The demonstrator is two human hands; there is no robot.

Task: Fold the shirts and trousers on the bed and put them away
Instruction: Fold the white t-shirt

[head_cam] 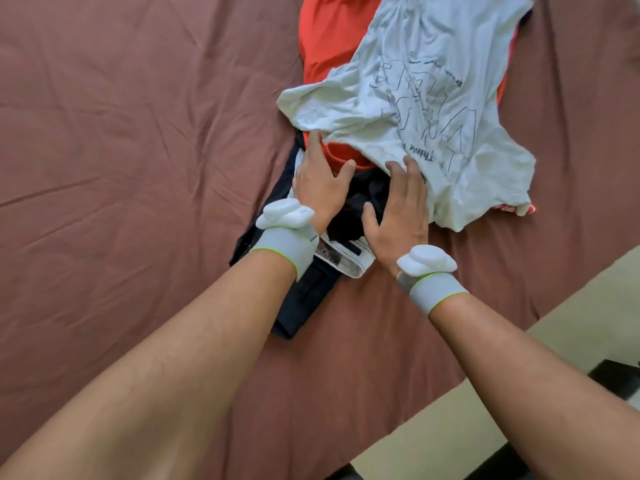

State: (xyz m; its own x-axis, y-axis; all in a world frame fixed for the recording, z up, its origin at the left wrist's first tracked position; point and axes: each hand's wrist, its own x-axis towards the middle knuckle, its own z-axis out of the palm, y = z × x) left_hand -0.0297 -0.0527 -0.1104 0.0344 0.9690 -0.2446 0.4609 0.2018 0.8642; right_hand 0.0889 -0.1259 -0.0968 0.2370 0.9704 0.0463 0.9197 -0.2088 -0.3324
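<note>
A heap of clothes lies on the bed. On top is a crumpled pale grey T-shirt [426,98] with dark printed lettering. Under it shows an orange-red shirt [332,39]. Dark trousers [304,299] stick out from the near side of the heap, with a white inner waistband label showing. My left hand [318,178] rests flat on the heap's near edge, fingers straight and reaching under the grey shirt. My right hand [401,206] lies flat on the dark trousers, fingertips at the grey shirt's hem.
The bed is covered with a wrinkled reddish-brown sheet [138,133]. Its edge runs diagonally at the lower right, with a beige floor [485,410] beyond. A dark object [620,375] sits on the floor at the far right. A small patterned red cloth [519,207] peeks out under the grey shirt.
</note>
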